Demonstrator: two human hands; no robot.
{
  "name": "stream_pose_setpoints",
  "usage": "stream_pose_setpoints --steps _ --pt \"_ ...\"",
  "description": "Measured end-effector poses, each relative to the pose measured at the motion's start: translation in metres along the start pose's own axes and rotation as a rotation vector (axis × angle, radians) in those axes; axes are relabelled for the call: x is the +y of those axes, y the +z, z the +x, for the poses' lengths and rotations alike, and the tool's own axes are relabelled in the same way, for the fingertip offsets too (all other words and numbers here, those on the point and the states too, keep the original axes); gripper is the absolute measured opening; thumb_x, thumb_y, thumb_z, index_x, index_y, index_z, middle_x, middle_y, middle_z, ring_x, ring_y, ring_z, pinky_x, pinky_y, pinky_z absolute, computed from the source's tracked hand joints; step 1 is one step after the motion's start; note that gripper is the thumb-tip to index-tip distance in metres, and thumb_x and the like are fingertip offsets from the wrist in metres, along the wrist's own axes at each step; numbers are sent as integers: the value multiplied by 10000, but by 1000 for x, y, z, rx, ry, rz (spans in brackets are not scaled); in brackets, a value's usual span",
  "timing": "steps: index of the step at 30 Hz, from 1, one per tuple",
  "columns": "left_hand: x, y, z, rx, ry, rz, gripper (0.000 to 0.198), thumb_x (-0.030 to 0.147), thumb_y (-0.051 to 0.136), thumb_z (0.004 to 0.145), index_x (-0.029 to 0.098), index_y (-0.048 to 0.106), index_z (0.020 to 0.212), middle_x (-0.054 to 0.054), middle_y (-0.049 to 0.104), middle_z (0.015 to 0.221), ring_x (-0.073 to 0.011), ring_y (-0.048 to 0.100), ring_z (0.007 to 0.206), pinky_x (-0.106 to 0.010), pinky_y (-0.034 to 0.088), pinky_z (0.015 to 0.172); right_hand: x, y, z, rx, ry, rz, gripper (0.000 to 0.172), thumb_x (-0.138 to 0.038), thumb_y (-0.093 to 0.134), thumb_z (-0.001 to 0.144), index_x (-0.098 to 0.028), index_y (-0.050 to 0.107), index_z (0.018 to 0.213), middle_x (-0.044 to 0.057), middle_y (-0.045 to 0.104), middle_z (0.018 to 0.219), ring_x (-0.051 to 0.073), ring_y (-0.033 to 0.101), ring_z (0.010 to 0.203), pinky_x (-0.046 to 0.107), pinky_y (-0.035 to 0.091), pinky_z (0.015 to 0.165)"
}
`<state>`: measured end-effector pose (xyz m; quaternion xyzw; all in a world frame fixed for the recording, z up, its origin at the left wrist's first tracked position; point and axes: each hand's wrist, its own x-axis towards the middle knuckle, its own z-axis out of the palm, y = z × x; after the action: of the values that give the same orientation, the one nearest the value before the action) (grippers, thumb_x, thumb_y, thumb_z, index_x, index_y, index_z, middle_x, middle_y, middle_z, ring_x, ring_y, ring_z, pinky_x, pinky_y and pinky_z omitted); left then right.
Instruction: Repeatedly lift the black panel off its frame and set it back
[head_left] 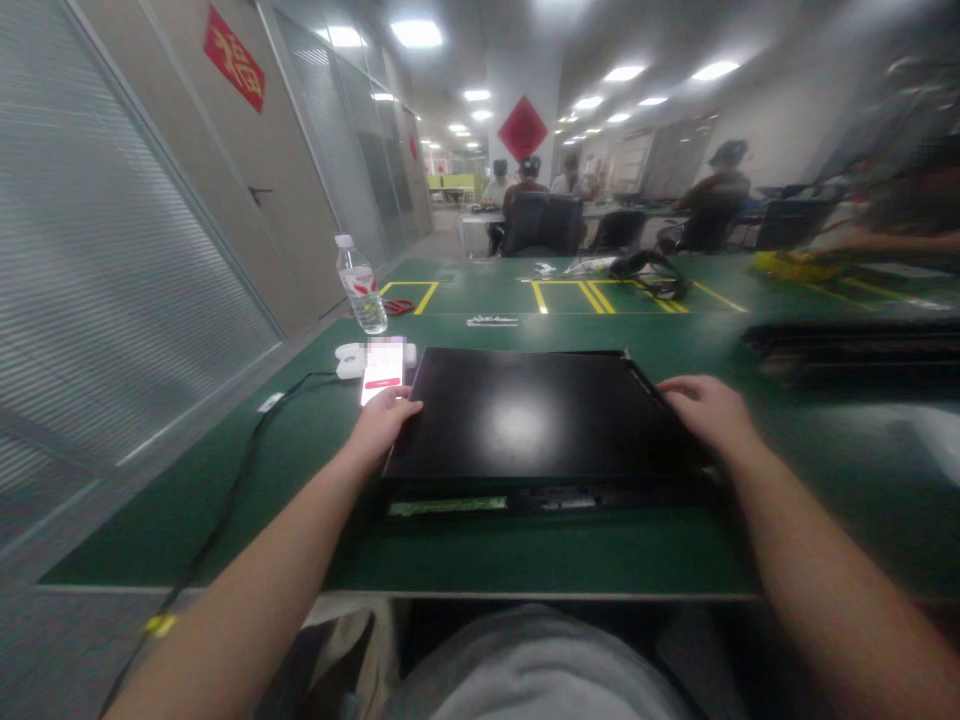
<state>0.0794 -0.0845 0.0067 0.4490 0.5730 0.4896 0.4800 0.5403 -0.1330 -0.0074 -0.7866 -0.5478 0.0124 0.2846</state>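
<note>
Where ceiling lights shine on green bench top, left hand, right hand open on black case.

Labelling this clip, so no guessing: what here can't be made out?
Phone screen, head view: blurred over.
Black case inside, head view: covered by its lid.
Small parts beyond the case, head view: too small.
Black cable lower end, head view: cut off by bottom edge.
</note>
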Motion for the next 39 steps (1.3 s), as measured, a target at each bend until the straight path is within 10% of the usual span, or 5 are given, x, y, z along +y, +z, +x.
stream_pose_setpoints --steps 5,18,39 --pt "1 0 -1 -3 4 -12 426 232 757 557 163 656 966 -14 721 689 -224 692 672 -331 531 659 15 14 11 -236 -42 -98 409 -297 558 850 -179 785 1169 103 753 1096 267 685 1014 365 513 933" --pt "-4 -1 3 -42 39 35 427 278 774 570 162 654 963 -19 730 698 -241 708 666 -359 541 667 15 20 11 -259 -29 -158 516 -70 535 764 -156 772 1215 119 703 1282 296 631 1221 376 457 1091" --pt "-3 -1 2 -37 23 45 345 270 737 569 185 660 894 -25 728 700 -246 704 670 -355 545 639 3 10 4 -326 174 80 607 3 580 695 -142 738 1263 136 760 1117 248 727 948 318 552 880"
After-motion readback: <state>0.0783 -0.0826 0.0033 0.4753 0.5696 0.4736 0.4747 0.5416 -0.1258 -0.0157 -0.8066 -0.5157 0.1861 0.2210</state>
